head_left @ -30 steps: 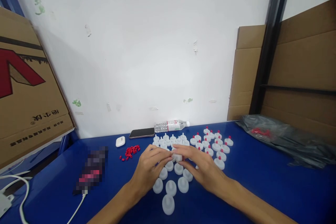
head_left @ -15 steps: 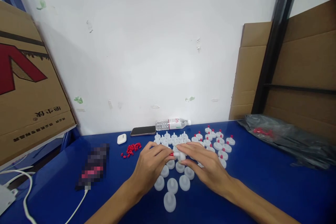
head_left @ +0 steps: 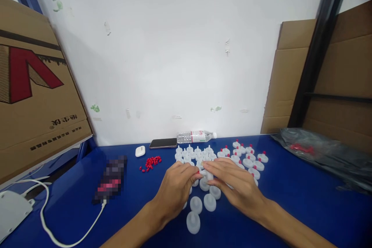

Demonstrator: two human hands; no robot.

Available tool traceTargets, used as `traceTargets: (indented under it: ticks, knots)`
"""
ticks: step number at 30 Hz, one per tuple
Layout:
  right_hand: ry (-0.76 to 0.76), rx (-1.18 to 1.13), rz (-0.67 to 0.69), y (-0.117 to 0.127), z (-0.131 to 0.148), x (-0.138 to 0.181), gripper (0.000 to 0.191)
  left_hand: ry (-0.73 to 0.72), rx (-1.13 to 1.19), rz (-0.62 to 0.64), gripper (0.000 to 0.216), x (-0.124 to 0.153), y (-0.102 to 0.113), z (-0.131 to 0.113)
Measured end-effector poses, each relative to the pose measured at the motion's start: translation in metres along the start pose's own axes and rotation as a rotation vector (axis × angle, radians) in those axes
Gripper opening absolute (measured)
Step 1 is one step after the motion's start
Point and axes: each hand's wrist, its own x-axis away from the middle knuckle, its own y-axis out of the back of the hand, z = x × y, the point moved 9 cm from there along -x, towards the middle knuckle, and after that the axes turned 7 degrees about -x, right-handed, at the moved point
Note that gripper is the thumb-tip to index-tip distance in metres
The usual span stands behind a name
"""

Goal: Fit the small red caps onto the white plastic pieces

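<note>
Between my hands is a translucent white nozzle cap (head_left: 208,175) with a round base, turned on its side. My right hand (head_left: 236,182) grips its base between thumb and fingers. My left hand (head_left: 178,184) pinches a small red tip cap (head_left: 198,172) at the nozzle's end; the fingers partly hide it. Around and below my hands stand several bare white nozzle caps (head_left: 193,222). To the right are several nozzle caps with red tips (head_left: 262,157). Loose red tip caps (head_left: 152,161) lie in a small pile left of my left hand.
Along the wall lie a plastic bottle (head_left: 194,136), a phone (head_left: 163,143) and a white earbud case (head_left: 140,151). A blurred dark device (head_left: 112,176) with a white cable (head_left: 87,232) is at left. Cardboard (head_left: 43,81) leans at left; a grey plastic bag (head_left: 322,159) lies right.
The view has shifted slightly, so the scene sits further right. My left fingers have closed more tightly over the red tip cap against the nozzle. My right hand keeps its hold.
</note>
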Motion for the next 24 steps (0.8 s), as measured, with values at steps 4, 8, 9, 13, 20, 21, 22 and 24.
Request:
traceTargets:
  ticks: [4,8,9,13,20,21,22,24]
  knots:
    - [0.029,0.028,0.009,0.000,0.004,0.000,0.055,0.028,0.070,0.055,0.034,0.001,-0.003,0.003]
    - [0.021,0.047,0.039,-0.006,0.003,-0.001,0.052,-0.041,0.034,0.129,0.035,-0.002,-0.006,0.003]
    - [-0.002,0.047,0.054,-0.008,0.001,-0.002,0.051,-0.053,0.007,0.148,0.034,-0.003,-0.008,0.004]
    - [-0.161,0.037,0.133,-0.020,-0.016,0.000,0.046,-0.040,-0.115,0.183,0.032,-0.003,-0.015,0.018]
    - [-0.432,0.100,0.033,0.007,-0.056,0.006,0.024,0.147,-0.333,0.197,0.029,0.005,-0.014,0.079]
    - [-0.462,0.092,0.022,0.011,-0.060,0.006,0.020,0.166,-0.361,0.200,0.029,0.006,-0.012,0.088]
    - [-0.486,0.083,0.015,0.014,-0.064,0.006,0.016,0.182,-0.387,0.202,0.027,0.008,-0.009,0.098]
    - [-0.514,0.070,0.015,0.016,-0.068,0.006,0.012,0.203,-0.434,0.195,0.026,0.011,-0.003,0.116]
